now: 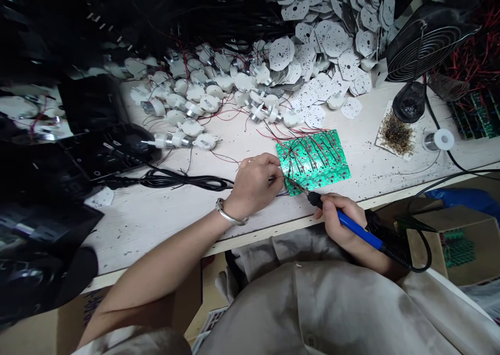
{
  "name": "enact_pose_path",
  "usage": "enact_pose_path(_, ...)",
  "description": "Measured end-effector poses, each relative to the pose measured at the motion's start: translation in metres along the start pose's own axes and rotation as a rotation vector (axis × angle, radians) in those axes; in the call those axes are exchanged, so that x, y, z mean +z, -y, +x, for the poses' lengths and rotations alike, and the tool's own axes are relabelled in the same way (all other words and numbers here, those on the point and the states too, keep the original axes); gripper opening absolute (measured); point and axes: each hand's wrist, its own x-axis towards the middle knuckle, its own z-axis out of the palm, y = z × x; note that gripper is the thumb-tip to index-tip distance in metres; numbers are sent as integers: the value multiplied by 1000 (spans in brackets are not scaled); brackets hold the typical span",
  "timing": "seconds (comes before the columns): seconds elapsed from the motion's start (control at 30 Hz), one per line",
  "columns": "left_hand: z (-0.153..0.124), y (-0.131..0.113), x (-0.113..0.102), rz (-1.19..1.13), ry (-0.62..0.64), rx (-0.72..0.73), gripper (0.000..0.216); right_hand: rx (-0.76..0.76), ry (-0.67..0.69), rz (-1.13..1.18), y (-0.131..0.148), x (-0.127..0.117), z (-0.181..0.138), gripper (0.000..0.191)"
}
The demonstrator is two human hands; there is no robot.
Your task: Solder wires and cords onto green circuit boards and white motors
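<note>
On the pale wooden table, near its front edge: a flat green circuit board lies there, with many thin red wires across its top.
Left hand: it rests at the board's near-left corner, fingers pinched together on a thin wire, which is too small to tell more about. A silver bangle is on the wrist.
Right hand: it is closed around the blue-handled soldering iron, held like a pen; the metal tip reaches the same corner of the board.
Handling: the board looks light, stiff and thin, and I think it slides easily. The bare edges seem the best place to hold it, not the wired face. The iron is surely hot in front, so only the blue handle is safe to hold.
Around: a heap of small white round motors lies behind, a black wire-guard fan stands at the far right, and a black cable lies to the left.
</note>
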Motion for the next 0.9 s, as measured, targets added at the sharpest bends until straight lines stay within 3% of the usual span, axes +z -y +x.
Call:
enact_pose_path(0.3,0,1,1,2,4,-4,16,212,-244,259,-19,14,-13,11)
enact_pose_path(0.67,-3,2,-1,43,-24,0,19,110,-492,343,-56,9,-3,20)
enact_pose_path(0.9,-3,1,-1,53,-39,-30,20,18,-479,204,-69,15,4,21)
